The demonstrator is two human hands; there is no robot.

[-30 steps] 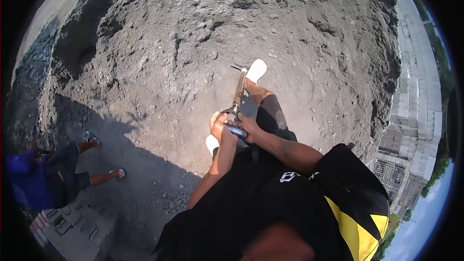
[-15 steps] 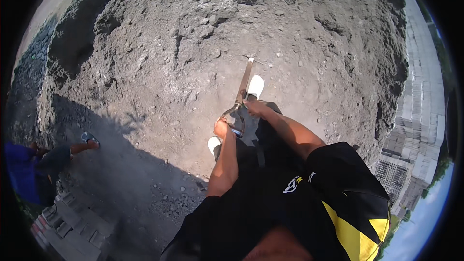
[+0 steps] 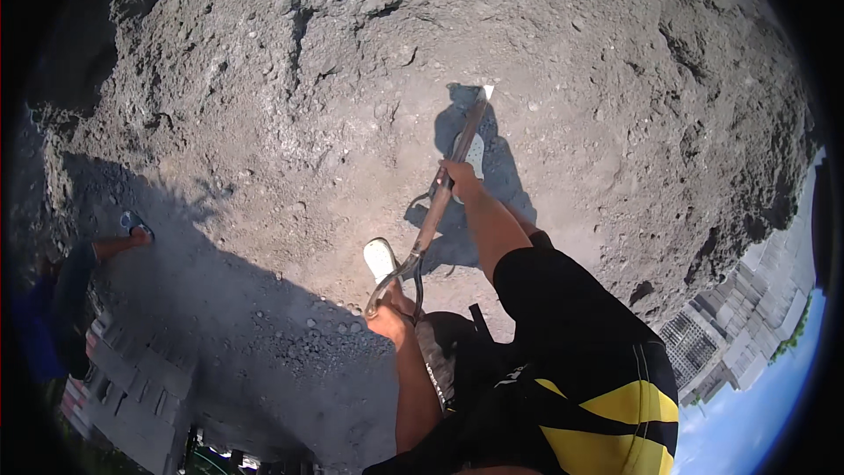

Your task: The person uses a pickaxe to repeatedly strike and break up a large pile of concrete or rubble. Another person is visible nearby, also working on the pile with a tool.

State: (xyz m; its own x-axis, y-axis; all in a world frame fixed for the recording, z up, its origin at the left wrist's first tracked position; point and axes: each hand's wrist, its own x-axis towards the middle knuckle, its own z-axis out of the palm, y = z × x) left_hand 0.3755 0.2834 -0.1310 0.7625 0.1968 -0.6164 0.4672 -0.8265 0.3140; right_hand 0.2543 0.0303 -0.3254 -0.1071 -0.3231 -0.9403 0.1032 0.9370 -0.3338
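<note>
Grip: my right hand (image 3: pixel 459 173) is clenched partway along the wooden shaft of the shovel (image 3: pixel 437 202) and my left hand (image 3: pixel 393 303) grasps its loop handle near my hip, a split hold that lets me lever the blade, whose tip is down in the grey heap of sand (image 3: pixel 290 105) ahead. My white shoe (image 3: pixel 380 257) is planted just beside the shaft for footing. Another person's leg (image 3: pixel 119 242) stands well apart at left, near stacked blocks (image 3: pixel 132 396); nothing blocks the blade.
</note>
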